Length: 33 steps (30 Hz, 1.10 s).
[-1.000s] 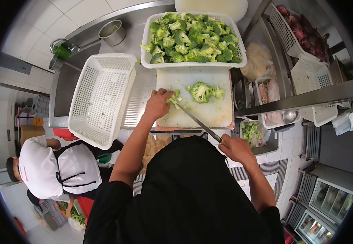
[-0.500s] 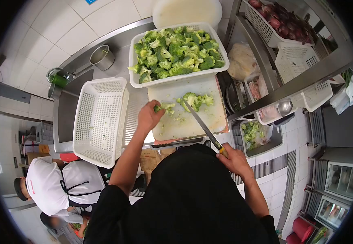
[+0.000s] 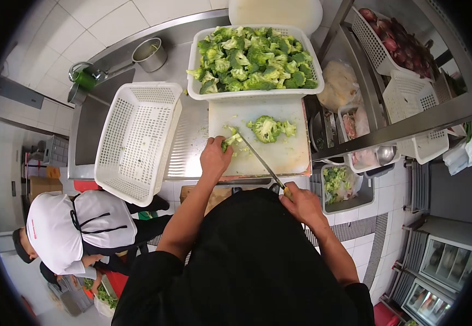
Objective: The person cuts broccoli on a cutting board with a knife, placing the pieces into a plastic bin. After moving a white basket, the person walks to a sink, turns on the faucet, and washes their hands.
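Note:
My left hand [image 3: 217, 158] is closed on a small broccoli floret [image 3: 230, 142] at the left part of the white cutting board [image 3: 290, 155]. In my right hand [image 3: 302, 205] is the yellow handle of a knife [image 3: 263, 162]. Its long blade slants up and left over the board, with the tip right at the floret. A bigger broccoli piece [image 3: 267, 129] lies just beyond the blade, and small green crumbs are scattered around it. Behind the board stands a white basket [image 3: 252, 95] heaped with cut broccoli.
An empty white perforated basket [image 3: 132, 138] stands left of the board, near a metal pot [image 3: 150, 56]. To the right, a metal shelf frame [image 3: 410, 130] rises over a grey bin [image 3: 350, 205] with broccoli scraps. A person in white [image 3: 78, 231] bends over at the lower left.
The knife tip has shifted from the bigger broccoli piece to the floret at my left hand. Hand and blade are closer together. The whole view has shifted slightly.

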### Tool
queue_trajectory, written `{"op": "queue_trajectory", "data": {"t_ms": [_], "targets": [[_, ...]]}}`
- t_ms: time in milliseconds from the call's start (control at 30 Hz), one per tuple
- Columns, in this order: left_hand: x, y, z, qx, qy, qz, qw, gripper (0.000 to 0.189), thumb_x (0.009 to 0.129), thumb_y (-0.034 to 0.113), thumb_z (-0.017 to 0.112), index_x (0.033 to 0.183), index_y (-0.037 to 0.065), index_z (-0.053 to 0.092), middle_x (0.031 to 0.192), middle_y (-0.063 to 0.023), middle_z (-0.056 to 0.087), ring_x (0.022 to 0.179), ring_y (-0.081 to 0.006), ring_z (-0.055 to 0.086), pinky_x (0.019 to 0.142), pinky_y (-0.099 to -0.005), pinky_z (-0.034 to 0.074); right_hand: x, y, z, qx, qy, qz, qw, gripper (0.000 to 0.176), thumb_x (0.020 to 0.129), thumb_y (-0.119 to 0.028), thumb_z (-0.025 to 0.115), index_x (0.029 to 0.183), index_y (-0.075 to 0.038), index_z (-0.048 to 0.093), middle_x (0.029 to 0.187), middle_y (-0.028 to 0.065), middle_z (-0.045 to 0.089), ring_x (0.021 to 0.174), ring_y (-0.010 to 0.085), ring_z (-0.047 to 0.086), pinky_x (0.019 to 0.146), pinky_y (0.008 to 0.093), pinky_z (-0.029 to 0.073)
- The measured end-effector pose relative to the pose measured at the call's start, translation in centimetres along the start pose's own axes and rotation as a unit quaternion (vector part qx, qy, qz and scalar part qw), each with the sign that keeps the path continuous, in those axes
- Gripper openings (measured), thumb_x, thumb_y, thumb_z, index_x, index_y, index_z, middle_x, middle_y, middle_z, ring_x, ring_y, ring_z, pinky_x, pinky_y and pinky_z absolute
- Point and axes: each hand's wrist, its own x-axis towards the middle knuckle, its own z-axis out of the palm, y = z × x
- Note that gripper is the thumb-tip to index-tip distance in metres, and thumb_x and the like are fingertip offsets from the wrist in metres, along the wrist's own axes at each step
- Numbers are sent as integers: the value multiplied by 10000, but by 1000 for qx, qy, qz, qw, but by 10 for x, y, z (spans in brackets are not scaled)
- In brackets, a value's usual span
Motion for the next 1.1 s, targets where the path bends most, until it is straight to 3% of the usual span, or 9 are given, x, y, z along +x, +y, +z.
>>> {"op": "queue_trajectory", "data": {"t_ms": [133,400,500,667,900,933,967,1067,1100], "targets": [[-22,-10,-13,22,-15,-59,998,345,853,272,696,1127,63,697,1042,-175,670,919,-387,679,799,-473,550,3,-1,8,-8,1,-40,999,323,981,-339,619,1179,-91,556,882,229,718,850,461,683,760,551,519],[-23,-19,-14,7,-2,-48,999,337,851,266,704,1109,48,703,1034,-181,667,917,-388,673,785,-471,544,28,9,18,-57,-15,-86,994,263,977,-314,627,1075,-78,567,844,223,708,846,453,681,749,559,515],[-12,-25,-22,-9,1,-39,999,346,845,275,713,1107,49,706,1034,-184,674,927,-384,675,798,-471,544,18,-1,-3,-14,-3,-45,999,292,970,-315,637,1122,-74,575,863,231,710,856,458,679,750,553,515],[54,27,-58,-122,27,14,992,415,825,304,739,1130,24,709,1069,-214,706,976,-398,682,852,-456,543,-5,10,-3,159,101,28,982,379,949,-332,675,1197,-54,609,803,257,695,795,480,677,704,528,516],[210,142,-82,-87,23,94,991,482,844,359,743,1190,26,710,1101,-249,714,1020,-408,687,883,-472,538,-17,32,7,215,150,96,960,416,942,-348,697,1198,-31,614,742,246,677,753,463,686,658,512,513],[232,150,-79,-92,107,140,980,465,863,353,737,1198,31,711,1092,-237,722,996,-388,698,861,-463,543,-19,34,8,217,156,98,959,416,942,-348,697,1198,-31,614,742,246,677,753,463,686,658,512,513],[242,156,-74,-98,187,184,960,448,883,346,730,1207,37,711,1083,-225,730,972,-367,708,840,-454,548,-23,37,11,222,165,104,955,409,941,-347,698,1197,-38,616,750,240,683,755,456,690,658,507,514],[211,196,-101,-221,178,189,940,399,914,311,718,1210,44,714,1059,-206,739,913,-306,712,799,-419,552,-35,47,18,247,182,131,943,392,940,-340,699,1195,-52,619,760,223,692,749,436,698,658,493,517],[192,197,-101,-214,107,183,954,358,926,267,708,1212,54,715,1064,-191,732,859,-259,699,772,-386,549,-39,51,20,260,188,139,937,382,941,-336,698,1194,-61,620,761,211,695,740,423,702,657,483,519]]}}
